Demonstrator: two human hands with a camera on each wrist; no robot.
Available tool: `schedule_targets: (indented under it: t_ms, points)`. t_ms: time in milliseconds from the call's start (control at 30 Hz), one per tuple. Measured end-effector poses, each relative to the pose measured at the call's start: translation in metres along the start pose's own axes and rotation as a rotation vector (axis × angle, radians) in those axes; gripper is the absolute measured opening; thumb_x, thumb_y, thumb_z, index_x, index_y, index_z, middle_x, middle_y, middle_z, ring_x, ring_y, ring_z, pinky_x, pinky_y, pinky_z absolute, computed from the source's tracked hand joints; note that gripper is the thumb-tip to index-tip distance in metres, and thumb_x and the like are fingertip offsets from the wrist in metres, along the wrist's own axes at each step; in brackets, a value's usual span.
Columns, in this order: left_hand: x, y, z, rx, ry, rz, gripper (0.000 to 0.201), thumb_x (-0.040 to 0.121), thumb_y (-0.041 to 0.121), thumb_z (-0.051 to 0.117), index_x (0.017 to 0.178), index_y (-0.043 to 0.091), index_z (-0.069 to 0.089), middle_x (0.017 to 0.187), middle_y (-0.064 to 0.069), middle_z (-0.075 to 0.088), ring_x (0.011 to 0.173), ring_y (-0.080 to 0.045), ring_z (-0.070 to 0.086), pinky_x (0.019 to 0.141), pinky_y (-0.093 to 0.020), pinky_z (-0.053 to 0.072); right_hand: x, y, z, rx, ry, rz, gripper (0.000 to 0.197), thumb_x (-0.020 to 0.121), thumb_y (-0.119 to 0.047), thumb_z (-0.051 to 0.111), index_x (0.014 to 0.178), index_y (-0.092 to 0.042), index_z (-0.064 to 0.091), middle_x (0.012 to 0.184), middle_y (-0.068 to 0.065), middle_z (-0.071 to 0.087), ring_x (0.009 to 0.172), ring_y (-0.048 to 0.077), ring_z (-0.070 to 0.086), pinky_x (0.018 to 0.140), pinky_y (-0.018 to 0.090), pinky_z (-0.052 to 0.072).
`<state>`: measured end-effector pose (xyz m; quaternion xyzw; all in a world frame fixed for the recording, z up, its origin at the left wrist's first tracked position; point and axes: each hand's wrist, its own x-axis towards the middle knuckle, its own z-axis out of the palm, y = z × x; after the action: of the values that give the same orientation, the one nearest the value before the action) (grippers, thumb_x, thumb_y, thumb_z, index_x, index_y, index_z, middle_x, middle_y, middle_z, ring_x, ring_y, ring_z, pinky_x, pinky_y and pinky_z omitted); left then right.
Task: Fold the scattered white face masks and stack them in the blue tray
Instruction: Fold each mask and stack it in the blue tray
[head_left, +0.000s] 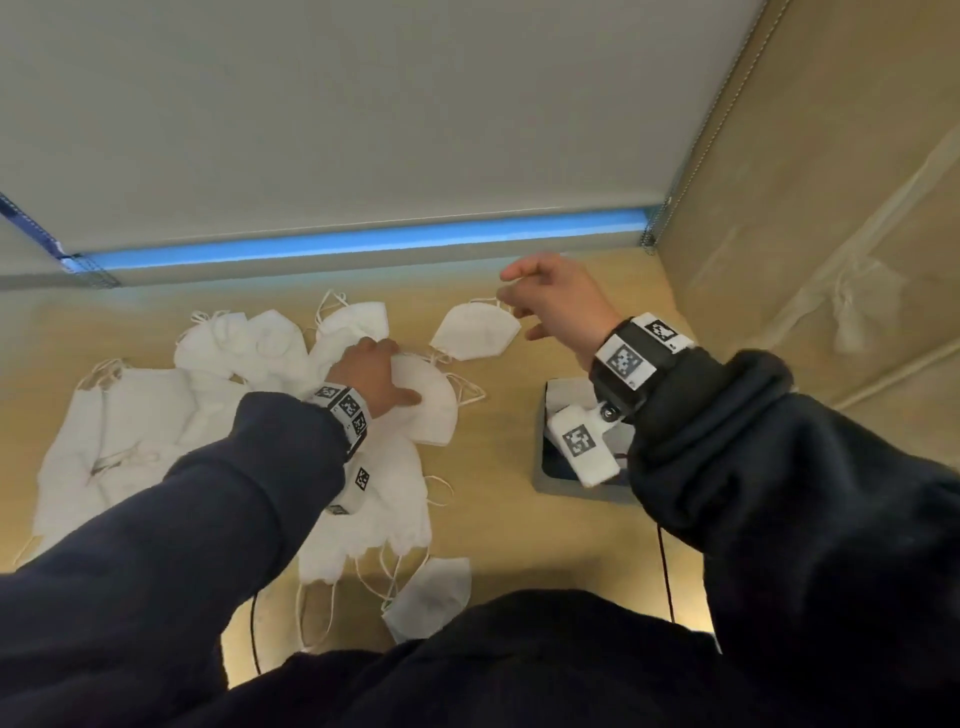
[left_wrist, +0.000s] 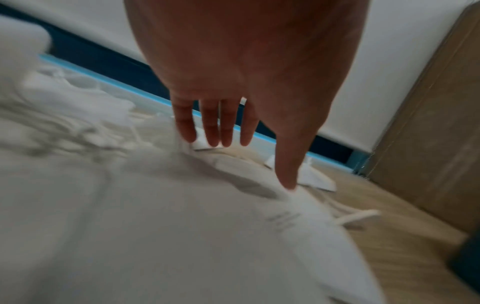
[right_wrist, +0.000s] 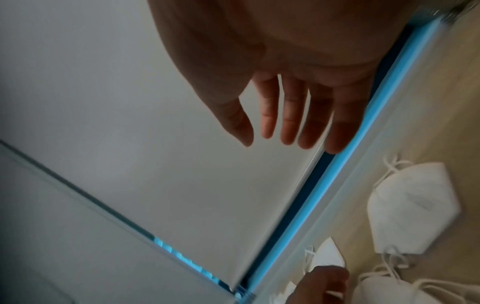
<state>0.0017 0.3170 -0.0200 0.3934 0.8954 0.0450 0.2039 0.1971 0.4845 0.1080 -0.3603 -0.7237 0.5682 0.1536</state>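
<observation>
White face masks lie scattered on the wooden table, most in a heap at the left. My left hand rests with straight fingers on a flat mask at the heap's right edge. A single flat mask lies just beyond it. My right hand hovers above that mask's right end, fingers relaxed and holding nothing. The grey-blue tray sits under my right wrist, mostly hidden. Something white shows inside it.
A white panel with a bright blue strip closes the back of the table. A beige wall stands on the right. Another mask lies near my body. Thin black cables run off the front edge.
</observation>
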Motion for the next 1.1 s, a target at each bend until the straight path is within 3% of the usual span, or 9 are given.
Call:
schedule_targets:
  t_ms: [133, 233, 400, 567, 767, 867, 967, 1033, 1100]
  points:
    - [-0.002, -0.009, 0.004, 0.170, -0.068, -0.019, 0.111, 0.062, 0.064, 0.085, 0.152, 0.023, 0.033, 0.141, -0.009, 0.047, 0.127, -0.032, 0.050, 0.101, -0.046, 0.045, 0.068, 0.003, 0.056, -0.420, -0.197, 0.073, 0.037, 0.089, -0.028, 0.073, 0.122, -0.020, 0.059, 0.118, 0.001, 0.060, 0.099, 0.022, 0.057, 0.072, 0.029, 0.043]
    - [0.000, -0.013, -0.001, 0.175, -0.044, -0.031, 0.091, 0.072, 0.057, 0.081, 0.148, 0.024, 0.042, 0.136, -0.006, 0.054, 0.126, -0.030, 0.052, 0.102, -0.043, 0.042, 0.103, 0.017, 0.082, -0.750, -0.253, 0.112, 0.049, 0.091, -0.026, 0.068, 0.136, -0.018, 0.049, 0.127, 0.004, 0.054, 0.109, 0.028, 0.058, 0.086, 0.034, 0.049]
    - [-0.023, -0.032, -0.041, -0.496, 0.151, 0.046, 0.033, 0.087, 0.033, 0.077, 0.112, 0.013, 0.074, 0.101, -0.005, 0.069, 0.098, -0.027, 0.064, 0.087, -0.039, 0.049, 0.142, 0.045, 0.106, -1.093, -0.276, 0.153, 0.055, 0.088, -0.026, 0.056, 0.140, -0.020, 0.042, 0.133, 0.013, 0.050, 0.113, 0.038, 0.057, 0.096, 0.050, 0.051]
    - [-0.065, -0.076, -0.084, -1.153, 0.296, -0.019, 0.018, 0.090, 0.022, 0.076, 0.108, 0.022, 0.077, 0.103, -0.002, 0.078, 0.100, -0.024, 0.073, 0.087, -0.041, 0.059, 0.142, 0.057, 0.121, -1.304, -0.359, 0.205, 0.076, 0.082, -0.027, 0.073, 0.148, -0.019, 0.035, 0.137, 0.015, 0.049, 0.120, 0.038, 0.056, 0.096, 0.049, 0.051]
    - [-0.107, -0.117, -0.054, -1.200, 0.032, -0.191, 0.031, 0.093, 0.002, 0.066, 0.115, 0.023, 0.069, 0.095, 0.000, 0.079, 0.091, -0.026, 0.073, 0.066, -0.031, 0.061, 0.131, 0.052, 0.141, -1.373, -0.400, 0.165, 0.070, 0.071, -0.044, 0.083, 0.129, -0.018, 0.053, 0.119, 0.006, 0.056, 0.115, 0.034, 0.056, 0.098, 0.050, 0.044]
    - [-0.119, -0.134, -0.021, -0.819, -0.084, -0.163, 0.029, 0.100, 0.014, 0.060, 0.121, 0.030, 0.072, 0.110, 0.004, 0.075, 0.099, -0.025, 0.070, 0.085, -0.041, 0.060, 0.112, 0.036, 0.148, -1.185, -0.429, 0.101, 0.042, 0.077, -0.042, 0.081, 0.108, -0.017, 0.067, 0.107, 0.003, 0.061, 0.102, 0.027, 0.061, 0.085, 0.038, 0.052]
    - [-0.126, -0.147, -0.015, -0.512, 0.087, -0.176, 0.029, 0.101, 0.025, 0.058, 0.127, 0.028, 0.070, 0.128, 0.005, 0.069, 0.114, -0.017, 0.063, 0.094, -0.023, 0.049, 0.083, 0.014, 0.144, -0.675, -0.446, 0.147, 0.018, 0.083, -0.031, 0.079, 0.089, -0.016, 0.071, 0.089, 0.003, 0.069, 0.084, 0.023, 0.065, 0.069, 0.029, 0.050]
    - [-0.134, -0.153, -0.031, -0.584, 0.173, -0.175, 0.026, 0.100, 0.026, 0.060, 0.122, 0.023, 0.073, 0.120, 0.001, 0.073, 0.109, -0.018, 0.065, 0.088, -0.021, 0.047, 0.058, -0.001, 0.137, -0.264, -0.467, 0.232, 0.024, 0.086, -0.016, 0.078, 0.107, -0.007, 0.072, 0.099, 0.012, 0.076, 0.087, 0.028, 0.073, 0.075, 0.032, 0.059]
    - [-0.144, -0.156, -0.056, -0.671, 0.184, -0.119, 0.016, 0.098, 0.025, 0.064, 0.107, 0.029, 0.077, 0.099, 0.002, 0.077, 0.096, -0.018, 0.070, 0.088, -0.038, 0.055, 0.035, -0.009, 0.130, 0.015, -0.466, 0.277, 0.037, 0.085, -0.005, 0.076, 0.121, 0.000, 0.066, 0.109, 0.018, 0.075, 0.090, 0.030, 0.074, 0.075, 0.037, 0.062]
